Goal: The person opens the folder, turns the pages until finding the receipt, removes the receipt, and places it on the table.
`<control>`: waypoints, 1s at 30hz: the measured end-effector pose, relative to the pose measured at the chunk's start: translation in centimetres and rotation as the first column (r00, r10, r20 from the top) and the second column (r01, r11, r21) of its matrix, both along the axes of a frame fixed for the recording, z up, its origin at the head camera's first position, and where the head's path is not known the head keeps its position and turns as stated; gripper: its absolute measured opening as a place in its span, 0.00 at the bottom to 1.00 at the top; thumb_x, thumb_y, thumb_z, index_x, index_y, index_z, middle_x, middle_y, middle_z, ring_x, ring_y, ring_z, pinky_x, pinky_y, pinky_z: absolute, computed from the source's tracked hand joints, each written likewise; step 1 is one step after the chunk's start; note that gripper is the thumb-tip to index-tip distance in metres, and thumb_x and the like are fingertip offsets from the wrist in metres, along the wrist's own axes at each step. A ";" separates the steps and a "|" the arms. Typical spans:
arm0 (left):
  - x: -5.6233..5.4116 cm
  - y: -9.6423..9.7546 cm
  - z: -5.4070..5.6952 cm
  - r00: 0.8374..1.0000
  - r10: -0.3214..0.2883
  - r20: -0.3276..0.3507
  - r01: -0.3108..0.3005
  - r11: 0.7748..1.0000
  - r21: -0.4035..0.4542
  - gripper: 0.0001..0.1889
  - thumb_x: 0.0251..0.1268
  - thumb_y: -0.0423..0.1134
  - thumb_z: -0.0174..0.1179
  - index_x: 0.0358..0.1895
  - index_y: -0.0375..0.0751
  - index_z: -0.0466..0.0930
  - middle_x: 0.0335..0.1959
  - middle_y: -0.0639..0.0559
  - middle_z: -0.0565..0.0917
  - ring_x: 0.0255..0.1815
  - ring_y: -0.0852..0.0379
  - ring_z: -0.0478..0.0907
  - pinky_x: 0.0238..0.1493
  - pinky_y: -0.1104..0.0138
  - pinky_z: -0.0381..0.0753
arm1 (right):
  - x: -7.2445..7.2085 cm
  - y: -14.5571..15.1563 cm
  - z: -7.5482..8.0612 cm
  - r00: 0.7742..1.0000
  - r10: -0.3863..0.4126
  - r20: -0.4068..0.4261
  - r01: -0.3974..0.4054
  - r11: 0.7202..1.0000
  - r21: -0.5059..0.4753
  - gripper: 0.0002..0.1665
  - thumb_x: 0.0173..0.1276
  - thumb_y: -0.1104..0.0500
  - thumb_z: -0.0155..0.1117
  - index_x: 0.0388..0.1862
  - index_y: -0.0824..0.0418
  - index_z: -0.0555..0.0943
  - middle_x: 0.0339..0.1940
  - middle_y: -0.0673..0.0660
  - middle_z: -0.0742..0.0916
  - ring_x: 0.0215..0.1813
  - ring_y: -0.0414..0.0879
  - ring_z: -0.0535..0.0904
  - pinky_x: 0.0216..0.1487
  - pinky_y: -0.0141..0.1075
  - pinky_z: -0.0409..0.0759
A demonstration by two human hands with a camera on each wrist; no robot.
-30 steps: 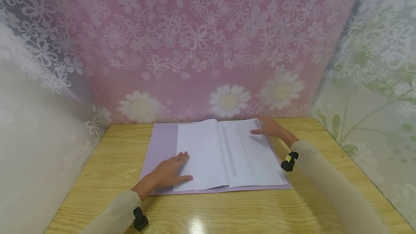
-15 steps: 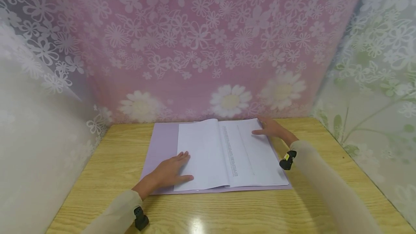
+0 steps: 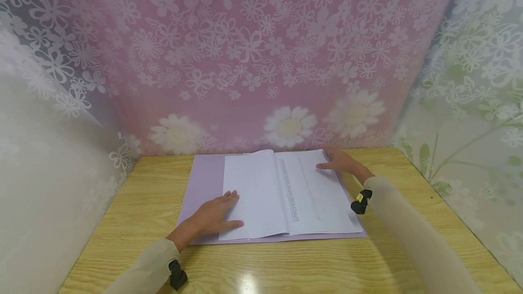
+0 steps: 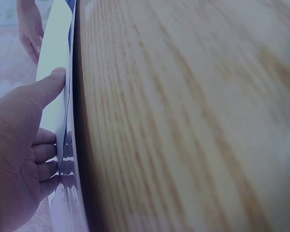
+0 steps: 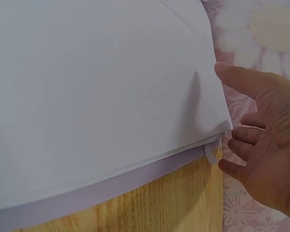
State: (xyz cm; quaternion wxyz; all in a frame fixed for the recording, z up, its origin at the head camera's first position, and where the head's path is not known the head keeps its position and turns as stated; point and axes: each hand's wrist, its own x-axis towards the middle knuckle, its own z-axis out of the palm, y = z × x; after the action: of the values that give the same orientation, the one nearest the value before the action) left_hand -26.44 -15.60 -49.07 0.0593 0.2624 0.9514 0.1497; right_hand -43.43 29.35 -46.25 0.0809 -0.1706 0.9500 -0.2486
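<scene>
An open purple folder (image 3: 204,171) lies on the wooden table with a stack of white sheets in it. The left page (image 3: 255,194) is blank; the right page (image 3: 327,201) carries columns of small print. My left hand (image 3: 213,216) rests on the lower left of the blank page, thumb and fingers spread. At the far right corner of the printed page is my right hand (image 3: 342,161). In the right wrist view its thumb (image 5: 239,77) reaches to the page edge, while the loosely bent fingers lie beside the sheets' corner, near a small pale tab (image 5: 210,153).
The wood-grain table (image 3: 261,264) extends in front of the folder and to both sides. A pink flowered backdrop (image 3: 245,80) rises right behind the folder's far edge. Pale flowered panels flank the table. Each wrist wears a black device (image 3: 177,276).
Almost nothing differs. The left hand stays put on the page, and the right hand keeps its place at the far right corner; the whole view has shifted very slightly.
</scene>
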 end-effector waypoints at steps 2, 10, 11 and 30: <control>0.0 0.0 0.0 1.000 0.001 -0.001 -0.001 1.000 0.000 0.46 0.67 0.68 0.58 0.79 0.39 0.61 0.81 0.44 0.61 0.81 0.42 0.59 0.76 0.45 0.66 | 0.1 0.0 0.0 1.000 -0.002 0.006 0.002 1.000 -0.003 0.57 0.69 0.45 0.70 0.80 0.76 0.52 0.79 0.78 0.60 0.80 0.74 0.52 0.78 0.65 0.54; -0.1 0.0 -0.1 1.000 -0.005 -0.005 0.005 1.000 0.012 0.46 0.68 0.67 0.59 0.78 0.38 0.62 0.81 0.42 0.62 0.81 0.41 0.60 0.75 0.45 0.67 | 0.2 0.3 0.3 1.000 0.010 0.010 -0.010 1.000 -0.026 0.54 0.71 0.48 0.69 0.79 0.77 0.53 0.79 0.78 0.61 0.80 0.74 0.55 0.78 0.65 0.57; -0.1 0.0 -0.1 1.000 -0.005 -0.004 0.005 1.000 0.013 0.46 0.68 0.66 0.59 0.78 0.38 0.62 0.80 0.42 0.62 0.81 0.41 0.60 0.75 0.45 0.67 | 0.3 0.3 0.3 1.000 0.014 0.007 -0.014 0.999 -0.032 0.54 0.71 0.48 0.69 0.79 0.76 0.53 0.79 0.77 0.61 0.79 0.74 0.55 0.78 0.65 0.57; -0.1 0.1 0.1 1.000 -0.009 -0.003 0.009 1.000 0.010 0.45 0.68 0.64 0.60 0.78 0.35 0.62 0.80 0.40 0.62 0.81 0.39 0.60 0.75 0.44 0.67 | 3.1 2.4 2.2 0.992 0.120 0.038 -0.094 0.907 -0.410 0.37 0.78 0.61 0.58 0.80 0.71 0.59 0.74 0.76 0.71 0.72 0.72 0.71 0.62 0.53 0.82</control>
State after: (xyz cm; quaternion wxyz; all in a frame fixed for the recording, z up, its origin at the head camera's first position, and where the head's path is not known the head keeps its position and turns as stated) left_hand -26.53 -15.45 -49.01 0.0571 0.2673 0.9495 0.1539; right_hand -40.38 31.70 -44.08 0.0869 -0.2276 0.8635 -0.4417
